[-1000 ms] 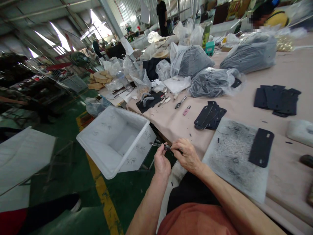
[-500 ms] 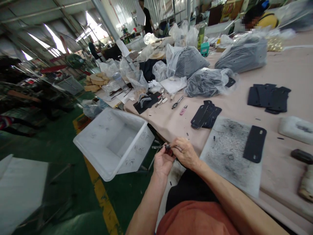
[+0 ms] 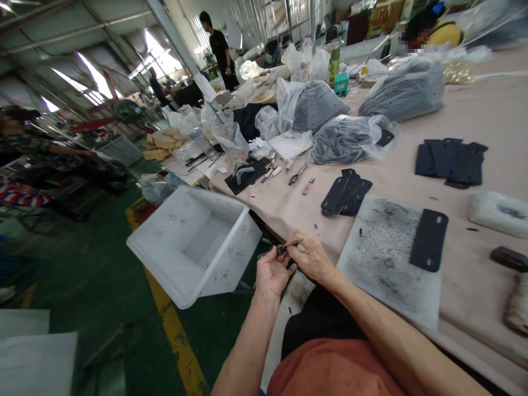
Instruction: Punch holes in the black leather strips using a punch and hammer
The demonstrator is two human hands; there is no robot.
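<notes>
Past the table's front edge, my left hand point(image 3: 273, 275) is turned palm up, its fingers closed on a small dark tool point(image 3: 281, 249). My right hand point(image 3: 310, 257) meets it from the right, with thumb and fingers pinched at the tool's near end. Whatever sits inside that pinch is too small and covered to make out. To the right lies a grey-white board point(image 3: 371, 269) covered in black marks. On the board rests one dark slotted panel point(image 3: 429, 240). A pile of similar dark panels point(image 3: 345, 192) lies just behind it.
A white plastic bin point(image 3: 235, 253) stands left of my hands. Pink snips point(image 3: 308, 186) and a pointed hand tool point(image 3: 297, 174) lie on the table. More dark panels point(image 3: 451, 161), bagged goods point(image 3: 350, 138) and a white block point(image 3: 499, 213) surround the board. Other people are farther off.
My hands stay together with the small dark tool; the metal rod that stuck out leftward is now barely visible. The view has shifted slightly, and a person at the back left shows more fully.
</notes>
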